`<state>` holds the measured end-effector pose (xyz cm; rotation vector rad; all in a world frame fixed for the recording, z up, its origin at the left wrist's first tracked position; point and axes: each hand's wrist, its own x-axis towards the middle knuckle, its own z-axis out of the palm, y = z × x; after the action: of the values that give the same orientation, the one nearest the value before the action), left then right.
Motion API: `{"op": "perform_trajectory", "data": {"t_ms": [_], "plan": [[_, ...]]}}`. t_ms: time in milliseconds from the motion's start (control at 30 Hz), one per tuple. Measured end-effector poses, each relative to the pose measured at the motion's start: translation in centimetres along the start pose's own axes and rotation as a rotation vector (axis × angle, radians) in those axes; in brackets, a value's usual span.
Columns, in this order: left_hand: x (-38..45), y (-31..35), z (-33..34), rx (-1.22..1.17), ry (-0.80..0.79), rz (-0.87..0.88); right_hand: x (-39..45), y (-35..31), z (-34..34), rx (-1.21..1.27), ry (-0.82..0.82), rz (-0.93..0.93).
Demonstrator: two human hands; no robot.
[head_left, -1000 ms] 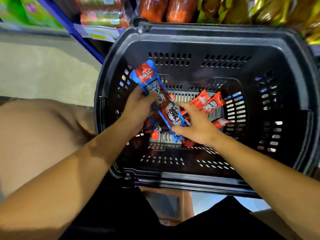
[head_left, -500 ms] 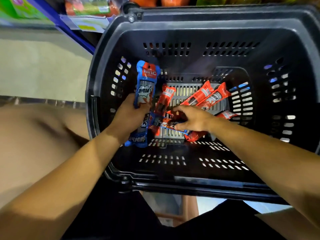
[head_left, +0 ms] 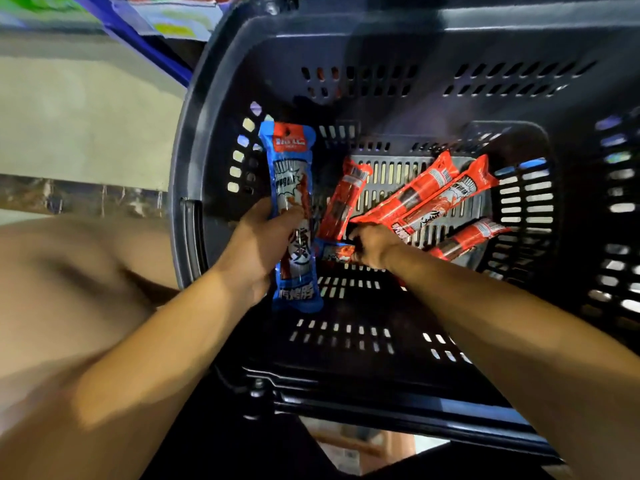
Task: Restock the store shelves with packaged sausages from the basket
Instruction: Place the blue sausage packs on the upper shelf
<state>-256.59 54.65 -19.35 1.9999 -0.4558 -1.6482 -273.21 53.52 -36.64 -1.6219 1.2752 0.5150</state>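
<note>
Since a second ago the blue sausage pack (head_left: 292, 216) has swung from a slant across the basket to nearly upright along its left side, and the right hand (head_left: 372, 247) has dropped lower, onto the basket floor.

At the far left a blue shelf edge (head_left: 138, 36) runs diagonally above a pale floor. The left hand (head_left: 261, 244) has its fingers curled round the middle of the blue sausage pack, holding it upright inside the black basket (head_left: 398, 43), close to the left wall, red header at the far end. Just right of it, the right hand has its fingers closed on the end of a second blue pack (head_left: 334, 251) lying flat on the floor of the basket. Beyond the right hand, four red sausage packs lie loose on the grey slotted floor: one (head_left: 344, 199) nearly upright beside the blue pack, two long ones (head_left: 415, 194) (head_left: 453, 195) fanned side by side toward the far right, and a shorter one (head_left: 469, 239) nearer, at right.
</note>
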Motion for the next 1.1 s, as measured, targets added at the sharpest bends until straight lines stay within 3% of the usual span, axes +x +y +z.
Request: {"op": "perform_trajectory", "data": {"t_ms": [67,267,600,800,1000,1100], "plan": [[-0.1,0.0,-0.1,-0.005,0.002,-0.007,-0.5,0.1,-0.1,-0.063,0.013,0.039],[-0.3,0.0,-0.1,0.009,-0.042,0.01,-2.6,-0.4,-1.3,0.094,0.003,0.014],[-2.5,0.7,1.6,-0.043,-0.093,0.127,-10.3,-0.6,-5.4,0.438,0.335,0.063],[-5.2,0.7,2.9,-0.21,-0.247,0.153,-18.2,-2.0,-6.5,1.006,0.551,0.058],[-8.5,-0.2,3.4,-0.108,-0.457,0.302,-23.9,-2.7,-4.6,1.131,0.73,-0.138],[-9.5,-1.0,3.4,-0.061,-0.509,0.324,-25.1,-3.0,-3.1,1.169,0.725,-0.171]]}}
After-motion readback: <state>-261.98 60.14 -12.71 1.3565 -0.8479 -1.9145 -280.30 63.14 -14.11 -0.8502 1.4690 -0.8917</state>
